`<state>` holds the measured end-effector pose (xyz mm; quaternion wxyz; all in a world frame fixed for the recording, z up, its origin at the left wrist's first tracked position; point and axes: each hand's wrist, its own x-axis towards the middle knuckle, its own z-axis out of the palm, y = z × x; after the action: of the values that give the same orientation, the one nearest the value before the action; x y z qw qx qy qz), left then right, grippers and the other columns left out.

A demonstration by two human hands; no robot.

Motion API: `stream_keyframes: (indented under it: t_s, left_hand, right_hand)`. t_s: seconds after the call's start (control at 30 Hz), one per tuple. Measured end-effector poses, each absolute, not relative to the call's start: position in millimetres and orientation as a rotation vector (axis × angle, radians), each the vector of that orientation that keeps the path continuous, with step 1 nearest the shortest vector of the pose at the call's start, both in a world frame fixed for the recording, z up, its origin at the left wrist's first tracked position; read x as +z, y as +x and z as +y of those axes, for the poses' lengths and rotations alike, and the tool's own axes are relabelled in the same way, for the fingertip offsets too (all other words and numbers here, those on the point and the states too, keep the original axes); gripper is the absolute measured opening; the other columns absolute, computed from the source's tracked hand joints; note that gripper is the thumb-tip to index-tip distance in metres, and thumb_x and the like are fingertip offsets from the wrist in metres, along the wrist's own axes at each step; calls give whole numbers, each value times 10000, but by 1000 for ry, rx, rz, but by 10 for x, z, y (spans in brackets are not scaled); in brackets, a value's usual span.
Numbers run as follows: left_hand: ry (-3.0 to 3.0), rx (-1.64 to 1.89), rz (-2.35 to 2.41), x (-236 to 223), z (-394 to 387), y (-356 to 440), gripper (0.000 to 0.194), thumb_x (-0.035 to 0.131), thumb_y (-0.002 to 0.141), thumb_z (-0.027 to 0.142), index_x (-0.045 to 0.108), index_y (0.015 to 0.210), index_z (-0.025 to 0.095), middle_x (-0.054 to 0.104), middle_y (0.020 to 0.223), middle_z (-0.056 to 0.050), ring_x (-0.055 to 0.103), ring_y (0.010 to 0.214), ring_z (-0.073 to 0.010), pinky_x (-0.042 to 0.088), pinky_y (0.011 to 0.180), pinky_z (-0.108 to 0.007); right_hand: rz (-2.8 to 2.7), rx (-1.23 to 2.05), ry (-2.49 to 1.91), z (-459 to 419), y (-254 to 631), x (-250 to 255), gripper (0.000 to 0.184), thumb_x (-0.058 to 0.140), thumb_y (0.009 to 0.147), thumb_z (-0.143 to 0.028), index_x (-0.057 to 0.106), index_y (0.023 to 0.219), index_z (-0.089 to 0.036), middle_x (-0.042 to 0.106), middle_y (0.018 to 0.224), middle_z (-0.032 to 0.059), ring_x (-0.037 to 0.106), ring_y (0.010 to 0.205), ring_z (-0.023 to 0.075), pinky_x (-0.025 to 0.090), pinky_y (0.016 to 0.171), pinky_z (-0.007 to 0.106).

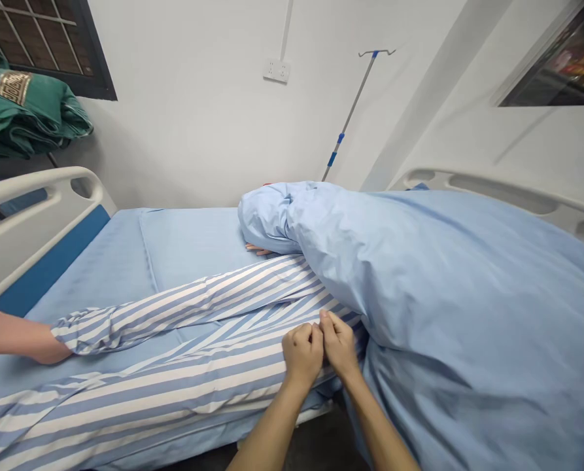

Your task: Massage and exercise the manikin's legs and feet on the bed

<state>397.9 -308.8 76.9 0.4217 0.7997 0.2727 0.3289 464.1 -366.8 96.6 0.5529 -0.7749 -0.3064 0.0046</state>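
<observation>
A person lies on a hospital bed in blue-and-white striped pyjamas (184, 373). My left hand (302, 353) and my right hand (339, 343) sit side by side on the striped cloth, their fingertips almost touching and pinching it. Just right of my hands, a light blue duvet (443, 275) covers the person's upper part and is bunched up at the far end. The lying person's bare forearm and hand (19, 337) stick out of a striped sleeve at the left edge. Pinkish fingers or toes (258, 249) show under the duvet; I cannot tell which.
A light blue sheet (90, 281) covers the mattress. White bed-end panels stand at left (36, 242) and right (498, 193). An IV pole (350, 114) rises against the wall, near a wall socket (276, 70). Folded green cloth (21, 104) lies at the upper left.
</observation>
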Motion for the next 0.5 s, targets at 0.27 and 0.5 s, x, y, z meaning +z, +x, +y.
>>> stream_keyframes:
  t_s: [0.27, 0.5]
  left_hand:
    - [1972, 675, 569, 865, -3024, 3861, 353, 385, 827, 261, 418, 486, 172, 462, 489, 27, 380, 511, -80, 239, 542, -253]
    - [1898, 371, 633, 1041, -2861, 2272, 332, 496, 786, 266, 477, 467, 175, 470, 477, 22, 428, 516, -81, 331, 537, -226]
  right_hand:
    - [-605, -296, -2103, -3692, 4789, 847, 417, 359, 842, -500, 361, 544, -208, 324, 468, -40, 315, 472, 113, 259, 484, 249]
    - [-591, -376, -2209, -3695, 4772, 810, 333, 374, 775, -446, 337, 518, -237, 292, 471, -18, 327, 451, 138, 262, 480, 292]
